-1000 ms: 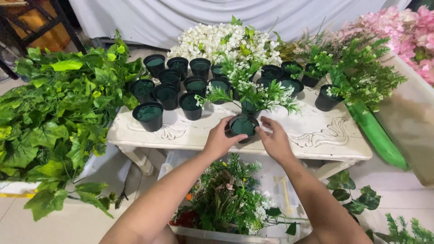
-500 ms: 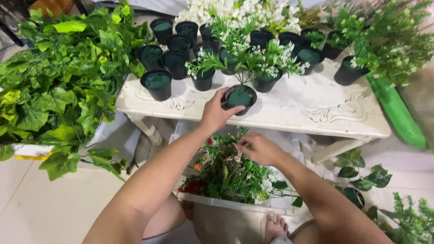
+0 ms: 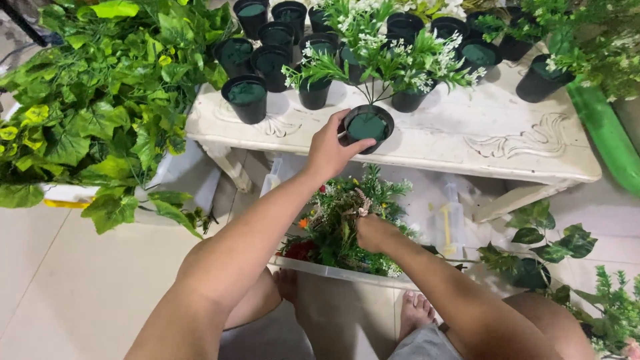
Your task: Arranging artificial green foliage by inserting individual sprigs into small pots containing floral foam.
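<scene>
left grip (image 3: pixel 330 150) clasps black pot (image 3: pixel 367 127) rim | right grip (image 3: pixel 372 230) closed among sprigs (image 3: pixel 340 220)

The left hand (image 3: pixel 331 148) reaches forward on an outstretched arm, fingers curled and thumb spread in a grip. The right hand (image 3: pixel 372 231) sits lower and nearer the body (fingers hidden), forearm angled up from bottom right.

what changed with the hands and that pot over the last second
The right hand let go of the black pot and dropped down into the clear bin of artificial stems, where it now grasps among them. The left hand stayed on the pot's rim, and the pot stayed at the front edge of the white table.
</scene>
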